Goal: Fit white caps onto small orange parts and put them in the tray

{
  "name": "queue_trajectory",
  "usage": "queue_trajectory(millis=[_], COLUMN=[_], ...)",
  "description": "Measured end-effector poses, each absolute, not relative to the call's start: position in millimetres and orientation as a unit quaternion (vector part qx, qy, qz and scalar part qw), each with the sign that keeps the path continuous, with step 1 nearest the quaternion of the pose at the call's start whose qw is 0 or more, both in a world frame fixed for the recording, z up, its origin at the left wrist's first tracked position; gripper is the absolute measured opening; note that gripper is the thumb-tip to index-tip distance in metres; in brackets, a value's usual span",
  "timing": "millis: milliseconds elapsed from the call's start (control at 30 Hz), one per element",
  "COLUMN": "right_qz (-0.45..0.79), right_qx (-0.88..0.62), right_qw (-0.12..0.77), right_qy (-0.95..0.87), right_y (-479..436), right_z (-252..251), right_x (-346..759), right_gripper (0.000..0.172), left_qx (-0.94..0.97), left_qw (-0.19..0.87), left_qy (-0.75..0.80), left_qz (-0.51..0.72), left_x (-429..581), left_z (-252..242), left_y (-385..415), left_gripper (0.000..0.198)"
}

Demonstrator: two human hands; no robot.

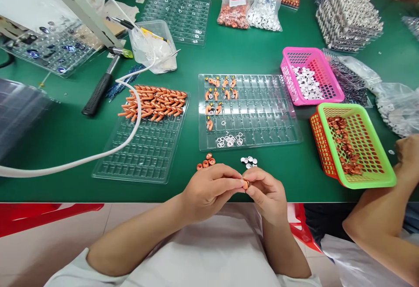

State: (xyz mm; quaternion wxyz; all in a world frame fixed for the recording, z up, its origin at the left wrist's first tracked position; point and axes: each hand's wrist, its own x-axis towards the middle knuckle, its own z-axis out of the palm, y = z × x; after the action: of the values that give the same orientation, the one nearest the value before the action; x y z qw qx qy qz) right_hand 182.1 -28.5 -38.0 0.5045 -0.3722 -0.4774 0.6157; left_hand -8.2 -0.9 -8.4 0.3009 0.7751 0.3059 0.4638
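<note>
My left hand [214,191] and my right hand [266,191] meet at the table's front edge, fingertips pinched around one small orange part [245,184]. Its exact shape is mostly hidden by the fingers. Just beyond my left hand lie several round orange caps [206,163] with holes. A little cluster of white-and-dark discs [249,161] rests beyond my right hand. Farther forward, a clear compartment tray [262,112] holds curved orange pieces with dark and yellow bits in its left cells, and white rings [230,140] in its front row.
Left of centre, another clear tray [137,156] carries stacked orange pieces [157,102], with a white hose [139,116] curving across. A hammer [100,90] lies farther left. At right stand a pink basket [312,51] and a green basket [379,147]. A co-worker's arm [386,212] is beside them.
</note>
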Motion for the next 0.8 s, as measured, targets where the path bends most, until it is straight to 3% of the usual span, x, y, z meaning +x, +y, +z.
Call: queue_trajectory(millis=[800], right_qz=[0.617], right_qx=[-0.351], right_qw=[0.52], right_qy=[-0.475], right_y=[-30.0], right_z=[-36.9], right_x=[183.2], right_gripper=[0.024], left_qx=[0.764], left_qw=[0.311], left_qy=[0.304], left_qz=[0.476], left_x=[-7.2], left_z=[-10.5], left_y=[-4.7], left_gripper=[0.019])
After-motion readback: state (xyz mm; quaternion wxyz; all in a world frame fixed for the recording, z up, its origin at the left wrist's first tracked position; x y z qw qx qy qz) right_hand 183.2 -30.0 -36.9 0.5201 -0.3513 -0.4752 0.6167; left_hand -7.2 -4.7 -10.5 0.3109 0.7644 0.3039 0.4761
